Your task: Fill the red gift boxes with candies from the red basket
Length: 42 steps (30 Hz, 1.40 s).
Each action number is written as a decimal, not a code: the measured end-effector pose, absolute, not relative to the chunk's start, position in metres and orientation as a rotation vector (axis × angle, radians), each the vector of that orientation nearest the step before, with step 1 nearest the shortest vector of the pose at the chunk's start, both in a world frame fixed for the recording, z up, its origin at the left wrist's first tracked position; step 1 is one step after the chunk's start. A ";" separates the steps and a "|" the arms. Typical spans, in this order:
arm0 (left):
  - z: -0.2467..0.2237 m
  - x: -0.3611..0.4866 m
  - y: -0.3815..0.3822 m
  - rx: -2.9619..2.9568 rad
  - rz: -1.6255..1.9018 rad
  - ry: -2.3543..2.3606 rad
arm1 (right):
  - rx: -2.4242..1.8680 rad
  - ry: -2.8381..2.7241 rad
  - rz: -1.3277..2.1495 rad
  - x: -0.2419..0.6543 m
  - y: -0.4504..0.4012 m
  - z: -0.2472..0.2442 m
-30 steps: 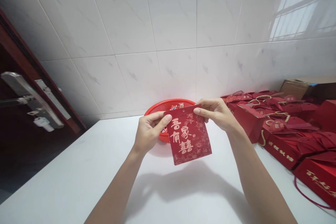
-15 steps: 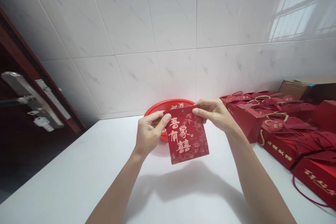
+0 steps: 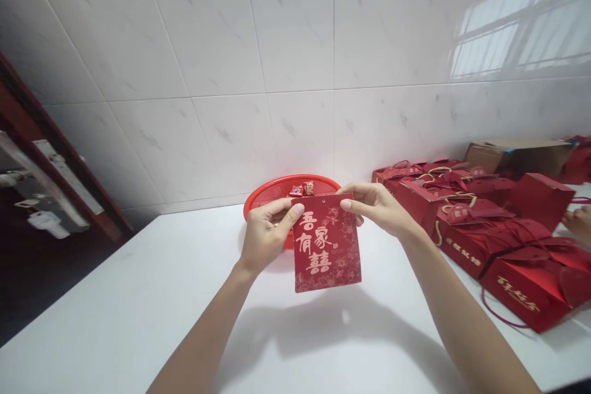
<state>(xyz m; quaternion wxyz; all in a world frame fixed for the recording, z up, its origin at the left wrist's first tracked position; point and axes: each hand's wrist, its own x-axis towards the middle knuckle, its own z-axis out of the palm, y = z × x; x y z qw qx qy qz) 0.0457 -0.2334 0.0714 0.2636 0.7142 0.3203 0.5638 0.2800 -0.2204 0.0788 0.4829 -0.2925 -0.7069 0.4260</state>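
Observation:
A flat red card (image 3: 327,245) with pale Chinese characters and a flower pattern hangs above the white table (image 3: 184,295). My left hand (image 3: 268,233) pinches its upper left corner between thumb and fingers. At the upper right corner, my right hand (image 3: 379,208) grips it the same way. Behind the card stands a round red mesh basket (image 3: 268,191), partly hidden by the card and hands. A few wrapped sweets (image 3: 308,188) show inside it.
Several red gift boxes (image 3: 462,249) with cords crowd the right side of the table. Beyond them is a cardboard box (image 3: 530,157). Another person's hand (image 3: 579,225) shows at the right edge. A tiled wall stands behind; a door is at left.
The view has swung slightly right, bringing another person's hand into sight. The card has turned a little and now hangs straighter, still held by both my hands.

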 end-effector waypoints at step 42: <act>-0.077 0.125 -0.238 1.930 0.900 0.851 | -1.472 -1.094 -0.659 0.384 -0.299 -0.013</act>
